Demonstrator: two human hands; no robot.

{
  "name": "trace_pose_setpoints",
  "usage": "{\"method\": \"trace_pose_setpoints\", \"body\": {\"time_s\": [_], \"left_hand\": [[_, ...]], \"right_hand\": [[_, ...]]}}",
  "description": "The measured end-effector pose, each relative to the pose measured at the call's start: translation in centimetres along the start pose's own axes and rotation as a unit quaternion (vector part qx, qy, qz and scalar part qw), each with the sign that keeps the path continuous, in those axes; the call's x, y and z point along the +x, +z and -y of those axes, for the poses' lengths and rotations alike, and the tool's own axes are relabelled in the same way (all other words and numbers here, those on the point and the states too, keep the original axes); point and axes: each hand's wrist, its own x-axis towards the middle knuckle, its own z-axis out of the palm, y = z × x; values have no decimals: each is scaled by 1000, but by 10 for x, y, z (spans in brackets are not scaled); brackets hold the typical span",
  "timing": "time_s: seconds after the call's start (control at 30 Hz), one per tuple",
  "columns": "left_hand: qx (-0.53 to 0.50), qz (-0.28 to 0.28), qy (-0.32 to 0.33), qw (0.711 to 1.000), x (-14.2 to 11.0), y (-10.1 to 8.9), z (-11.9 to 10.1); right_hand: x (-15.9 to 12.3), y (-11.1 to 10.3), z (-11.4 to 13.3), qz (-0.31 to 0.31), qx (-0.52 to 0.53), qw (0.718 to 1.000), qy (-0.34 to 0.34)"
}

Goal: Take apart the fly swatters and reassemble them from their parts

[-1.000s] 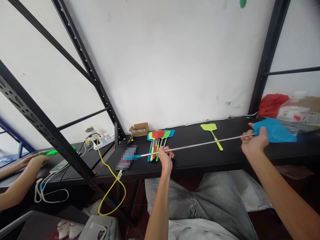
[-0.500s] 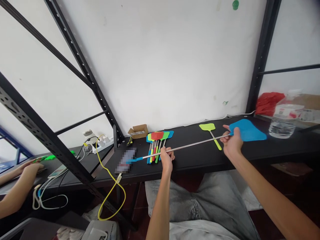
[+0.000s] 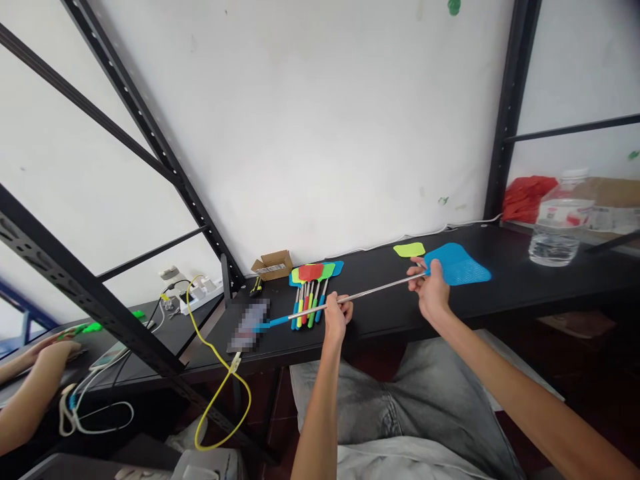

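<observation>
Both my hands hold one blue fly swatter with a telescopic metal rod, level above the black table. My left hand is closed round the rod near its handle end; the blue handle sticks out to the left over a blurred phone. My right hand pinches the neck where the rod meets the blue paddle. Behind my left hand lies a row of several fly swatters with blue, yellow, red and green heads. A yellow-green swatter lies behind my right hand, its handle hidden.
An open cardboard box and a yellow-black cutter lie at the back left. A yellow cable hangs off the table edge. At right stand a water bottle and a red bag. Another person's arms are at far left.
My right hand has moved left with the paddle, towards my left hand, and the rod between them has become shorter. My left hand has stayed on the rod. The view has shifted slightly.
</observation>
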Motion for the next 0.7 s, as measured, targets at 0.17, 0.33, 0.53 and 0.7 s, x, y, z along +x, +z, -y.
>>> {"method": "trace_pose_setpoints", "body": {"time_s": [0.17, 0.33, 0.53, 0.7], "left_hand": [[13, 13, -1, 1000, 0, -1, 1], [18, 25, -26, 999, -1, 2, -5], [-152, -85, -9, 985, -4, 1, -16], [-190, -134, -4, 973, -4, -1, -15]], "right_hand": [[-12, 5, -4, 35, 42, 995, 82], [0, 3, 16, 53, 99, 991, 72], [27, -17, 58, -2, 126, 992, 30], [48, -41, 83, -37, 129, 991, -17]]}}
